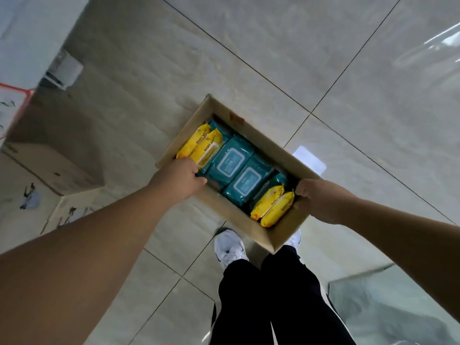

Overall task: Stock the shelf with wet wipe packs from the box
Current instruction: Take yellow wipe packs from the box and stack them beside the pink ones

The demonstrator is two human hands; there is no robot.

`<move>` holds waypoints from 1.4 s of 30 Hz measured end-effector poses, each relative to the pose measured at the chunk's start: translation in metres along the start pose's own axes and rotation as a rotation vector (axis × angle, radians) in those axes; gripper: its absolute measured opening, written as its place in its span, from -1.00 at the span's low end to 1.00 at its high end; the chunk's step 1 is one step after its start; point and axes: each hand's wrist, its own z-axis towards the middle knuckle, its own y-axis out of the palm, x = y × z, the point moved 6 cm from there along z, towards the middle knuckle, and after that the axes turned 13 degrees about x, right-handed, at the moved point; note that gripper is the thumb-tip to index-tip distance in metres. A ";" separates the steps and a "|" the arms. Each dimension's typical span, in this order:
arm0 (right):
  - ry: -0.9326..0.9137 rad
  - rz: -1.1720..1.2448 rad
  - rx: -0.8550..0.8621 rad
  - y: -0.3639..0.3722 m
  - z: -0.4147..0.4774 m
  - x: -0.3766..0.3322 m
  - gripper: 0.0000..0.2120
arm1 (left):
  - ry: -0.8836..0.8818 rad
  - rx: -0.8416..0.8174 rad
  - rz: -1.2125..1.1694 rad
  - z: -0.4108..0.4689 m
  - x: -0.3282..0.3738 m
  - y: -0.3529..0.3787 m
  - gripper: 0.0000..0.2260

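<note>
An open cardboard box (251, 135) hangs above the tiled floor, held at its two short ends. My left hand (178, 179) grips the left end wall, fingers curled over the rim. My right hand (317, 199) grips the right end wall the same way. Inside lie teal wet wipe packs (230, 159) in the middle, with yellow baby wipe packs at the left end (202, 145) and at the right end (273, 207). No shelf can be clearly made out in this view.
Glossy grey floor tiles (323, 58) spread all around. My white shoes (230, 247) and black trousers are below the box. A beige cabinet or counter (49, 168) stands at the left, with a white wall and a red-framed sign (12, 103) above it.
</note>
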 end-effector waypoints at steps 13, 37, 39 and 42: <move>-0.164 -0.173 -0.017 0.072 0.098 -0.009 -0.38 | 0.145 0.145 0.349 0.105 -0.019 0.058 -0.50; -0.218 0.048 -0.022 0.100 0.128 -0.037 -0.69 | 0.174 0.286 -0.135 0.101 -0.016 0.072 -0.61; -0.241 0.065 -0.010 0.091 0.114 -0.041 -0.75 | 0.179 0.266 -0.186 0.090 -0.013 0.063 -0.64; -0.235 0.158 0.060 0.062 0.085 -0.044 -0.89 | 0.172 0.215 -0.258 0.067 -0.005 0.040 -0.67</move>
